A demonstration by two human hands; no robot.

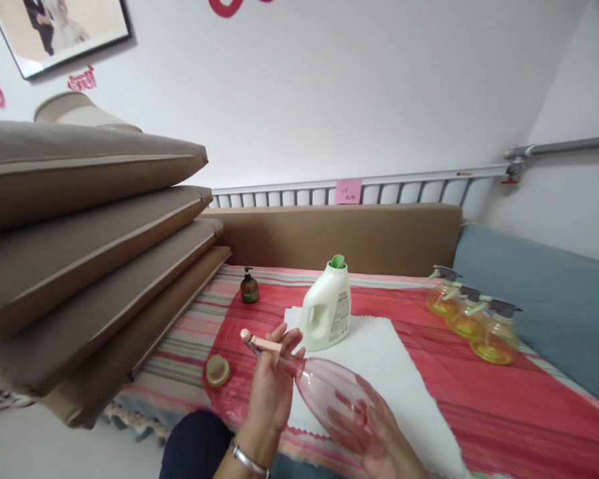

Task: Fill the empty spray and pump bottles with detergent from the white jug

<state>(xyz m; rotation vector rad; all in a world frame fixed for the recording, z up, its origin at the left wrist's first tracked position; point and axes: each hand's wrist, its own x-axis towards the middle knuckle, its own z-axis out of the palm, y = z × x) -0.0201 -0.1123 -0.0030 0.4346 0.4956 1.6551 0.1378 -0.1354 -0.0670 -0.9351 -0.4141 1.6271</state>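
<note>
A clear pink spray bottle (324,386) is held tilted in the air, its peach spray head (265,344) pointing to the left. My left hand (272,389) is closed around the spray head near the neck. Wrapped about the lower body is my right hand (387,439), with its fingers showing through the pink wall. No liquid can be made out inside. Just behind stands a white detergent jug (324,313) with a green spout in its open mouth. Left of my left hand, a beige cap (217,370) lies on the red cloth.
A white cloth (409,379) lies under the jug, over a red cover (479,399). Three spray bottles (494,342) with yellow liquid stand at the right. A dark pump bottle (249,287) stands back left, beside stacked cushions (94,213). A radiator (299,197) lines the wall.
</note>
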